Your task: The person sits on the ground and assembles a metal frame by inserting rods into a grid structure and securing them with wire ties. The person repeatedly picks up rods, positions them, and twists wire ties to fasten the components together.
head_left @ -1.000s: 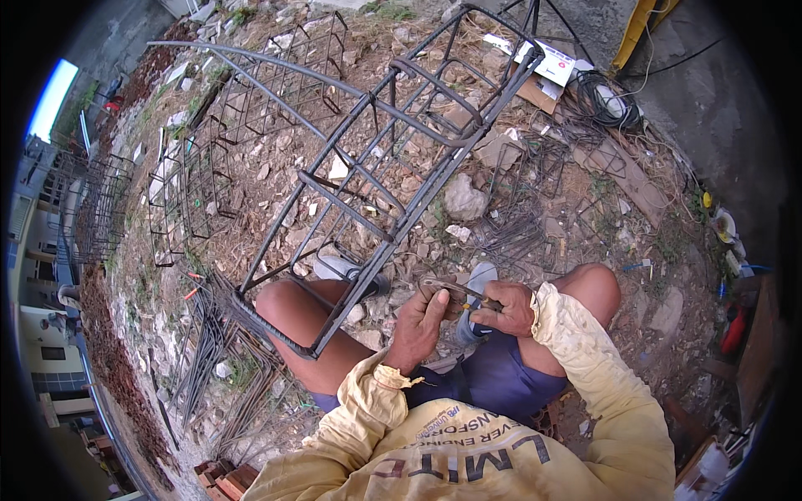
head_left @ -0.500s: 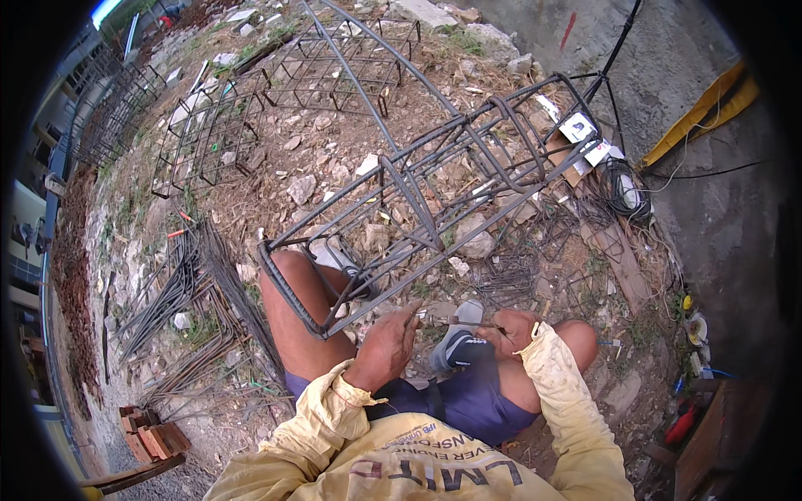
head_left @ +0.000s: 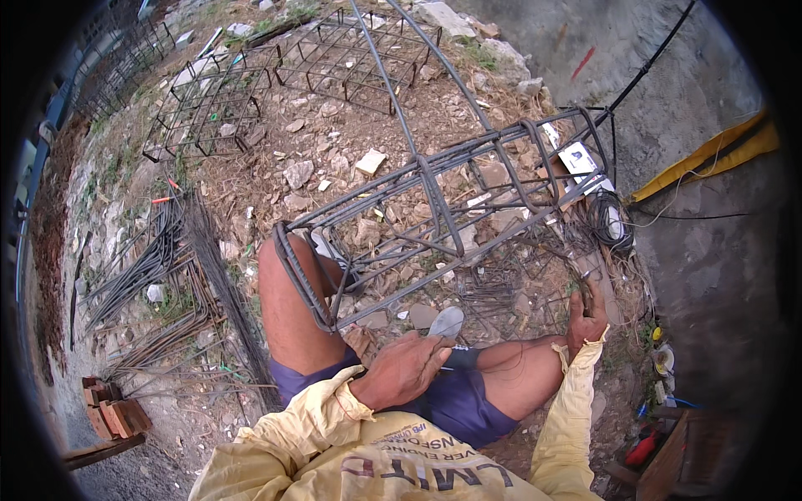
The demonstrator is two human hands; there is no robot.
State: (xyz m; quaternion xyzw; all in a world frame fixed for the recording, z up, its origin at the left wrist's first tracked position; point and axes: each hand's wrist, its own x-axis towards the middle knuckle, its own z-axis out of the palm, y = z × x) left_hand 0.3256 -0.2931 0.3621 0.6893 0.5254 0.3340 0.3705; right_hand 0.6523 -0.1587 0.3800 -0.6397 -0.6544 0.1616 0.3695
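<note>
A long rebar cage (head_left: 434, 188) of straight dark bars and bent stirrups lies slanted before me, its near left end over my bent left leg. My left hand (head_left: 403, 369) is closed below the cage, thumb against fingers; whatever it pinches is too small to make out. Out to the right, past my knee, my right hand (head_left: 587, 319) has its fingers curled together at the edge of a wooden plank (head_left: 625, 285). A small dark metallic thing shows at those fingertips, its kind unclear. Thin dark wires (head_left: 535, 349) seem to cross my right thigh.
Bent rebar pieces (head_left: 146, 275) and a bundle of thin wire (head_left: 225, 292) lie at left. Stirrup cages (head_left: 359, 63) stand on rubble farther off. Bricks (head_left: 113, 409) are stacked lower left. At right are a black cable coil (head_left: 614, 225) and yellow cloth (head_left: 710, 163).
My right hand has swung from before my lap out to the right, beside the plank. My left hand has shifted slightly right and down, away from the cage. My right leg has lowered.
</note>
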